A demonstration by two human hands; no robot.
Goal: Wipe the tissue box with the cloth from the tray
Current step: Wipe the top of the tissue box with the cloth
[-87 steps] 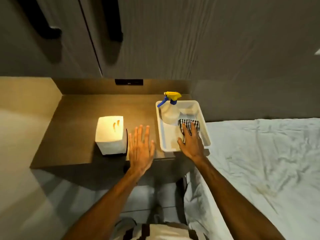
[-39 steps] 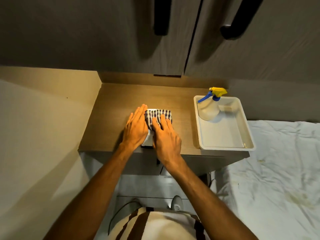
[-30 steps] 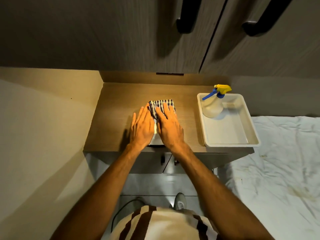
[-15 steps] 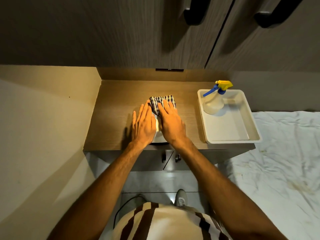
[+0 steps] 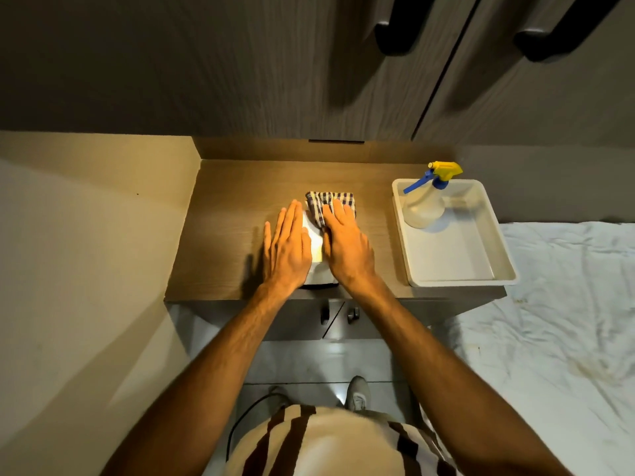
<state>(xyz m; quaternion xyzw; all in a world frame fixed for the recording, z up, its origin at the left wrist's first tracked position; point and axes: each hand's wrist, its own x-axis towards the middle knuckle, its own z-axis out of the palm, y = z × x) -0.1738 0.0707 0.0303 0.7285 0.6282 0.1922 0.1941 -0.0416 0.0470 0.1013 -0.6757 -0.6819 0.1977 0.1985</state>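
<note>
close to me the person stands over the surface (image 5: 223, 235) with both arms out. the left hand (image 5: 287, 249) lies flat with its fingers spread, on the left side of the tissue box (image 5: 314, 242), and seems to keep it from sliding. the right hand (image 5: 347, 249) is flat too, pressing the cloth (image 5: 324, 202) down on top of the box. the cloth hangs over the far edge. so the wiping step looks to be going on now, with only the top reached. next, i think the right hand should rub the cloth across the top and then down the sides, while the left hand holds the box. further right sits the tray (image 5: 453, 266), with just a spray bottle (image 5: 424, 207) in it.
</note>
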